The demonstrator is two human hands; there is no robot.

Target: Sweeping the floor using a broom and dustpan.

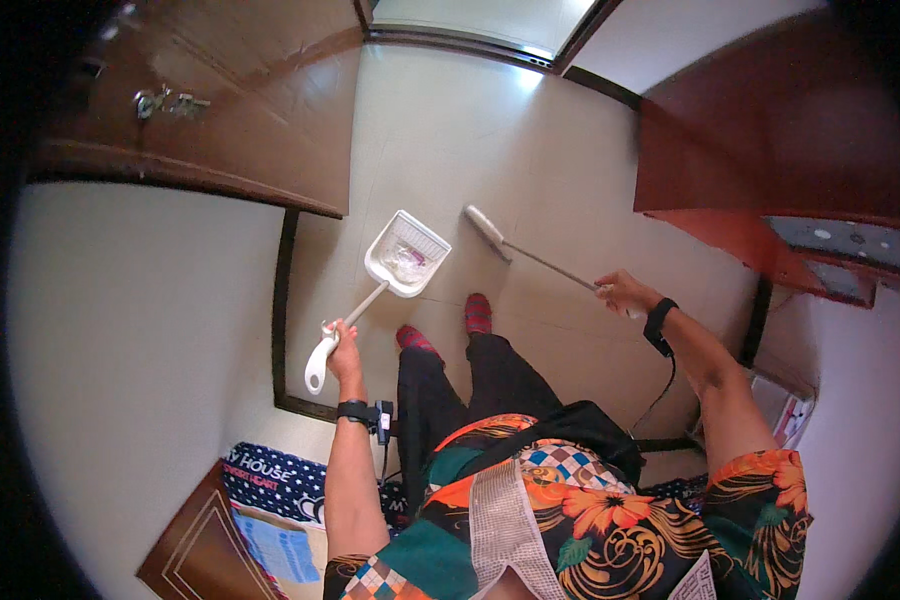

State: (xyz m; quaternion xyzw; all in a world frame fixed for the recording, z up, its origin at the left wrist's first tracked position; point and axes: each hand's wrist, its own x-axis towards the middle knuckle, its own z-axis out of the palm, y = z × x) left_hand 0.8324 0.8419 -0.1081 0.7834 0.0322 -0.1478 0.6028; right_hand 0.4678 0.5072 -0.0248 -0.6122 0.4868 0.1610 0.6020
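My left hand (343, 351) grips the handle of a long-handled white plastic dustpan (407, 253), near its white grip end with a hanging hole. Crumpled clear wrapping with a bit of purple lies in the pan. In my right hand (624, 291) is the thin handle of a broom (486, 225); its pale head and dark bristles are over the floor, to the right of the dustpan and apart from it. My feet in red patterned footwear (478, 313) stand below the two tools.
A brown wooden door (270, 97) with a metal handle stands at upper left. At the right is a reddish-brown wooden cabinet (720, 157). A sliding-door track (457, 41) crosses the top. Behind me at lower left lie a dark blue starred cloth (270, 476) and a light blue cloth (285, 551).
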